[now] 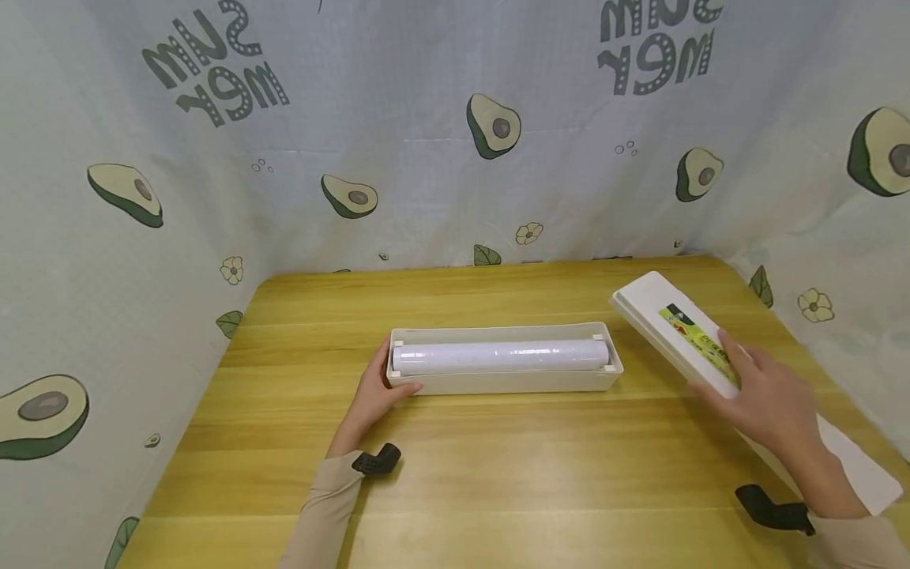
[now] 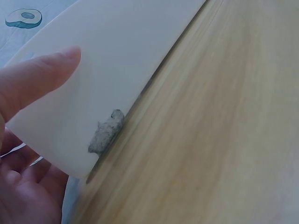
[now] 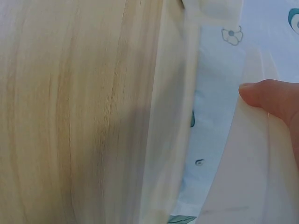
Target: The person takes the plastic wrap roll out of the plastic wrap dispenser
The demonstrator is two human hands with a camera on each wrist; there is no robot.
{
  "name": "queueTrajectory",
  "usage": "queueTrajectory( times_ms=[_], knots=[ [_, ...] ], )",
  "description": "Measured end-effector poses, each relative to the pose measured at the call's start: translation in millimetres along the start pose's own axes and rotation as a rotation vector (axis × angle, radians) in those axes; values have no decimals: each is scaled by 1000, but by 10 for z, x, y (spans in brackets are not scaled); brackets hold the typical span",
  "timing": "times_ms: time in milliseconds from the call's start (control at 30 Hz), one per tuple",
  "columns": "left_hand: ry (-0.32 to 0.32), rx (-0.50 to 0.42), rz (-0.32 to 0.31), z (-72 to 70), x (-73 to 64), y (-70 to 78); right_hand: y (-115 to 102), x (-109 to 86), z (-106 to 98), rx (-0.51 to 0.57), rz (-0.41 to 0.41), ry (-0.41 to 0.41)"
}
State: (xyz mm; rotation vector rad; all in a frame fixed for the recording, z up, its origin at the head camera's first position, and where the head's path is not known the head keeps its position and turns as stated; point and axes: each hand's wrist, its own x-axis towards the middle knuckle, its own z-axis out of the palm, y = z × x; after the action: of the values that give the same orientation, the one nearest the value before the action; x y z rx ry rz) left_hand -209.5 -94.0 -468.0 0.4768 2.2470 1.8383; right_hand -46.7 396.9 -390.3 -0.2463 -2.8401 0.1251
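Observation:
A long white box [image 1: 505, 383] lies lengthwise on the table with its top off. Inside it rests a shiny white roll [image 1: 498, 357], which looks like cling film. My left hand [image 1: 373, 395] grips the box's left end, thumb on the front wall and fingers round the end. The left wrist view shows a grey torn-looking patch [image 2: 106, 133] low on that wall, near the thumb [image 2: 51, 67]. To the right, my right hand [image 1: 771, 403] holds the long white lid [image 1: 650, 295], tilted, with a yellow-green label [image 1: 700, 340]. In the right wrist view the thumb [image 3: 268, 95] presses the lid's side.
The wooden table [image 1: 512, 466] extends around the box. Behind it and at both sides hangs a pale curtain [image 1: 426, 118] printed with avocados, flowers and lettering. Each wrist wears a small black camera mount, such as the left mount [image 1: 377, 460].

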Motion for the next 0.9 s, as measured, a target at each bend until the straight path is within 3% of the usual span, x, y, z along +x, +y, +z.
queueTrajectory(
  times_ms=[900],
  knots=[
    [9,16,10,3,-4,-17,243,61,5,1,122,-83]
  ],
)
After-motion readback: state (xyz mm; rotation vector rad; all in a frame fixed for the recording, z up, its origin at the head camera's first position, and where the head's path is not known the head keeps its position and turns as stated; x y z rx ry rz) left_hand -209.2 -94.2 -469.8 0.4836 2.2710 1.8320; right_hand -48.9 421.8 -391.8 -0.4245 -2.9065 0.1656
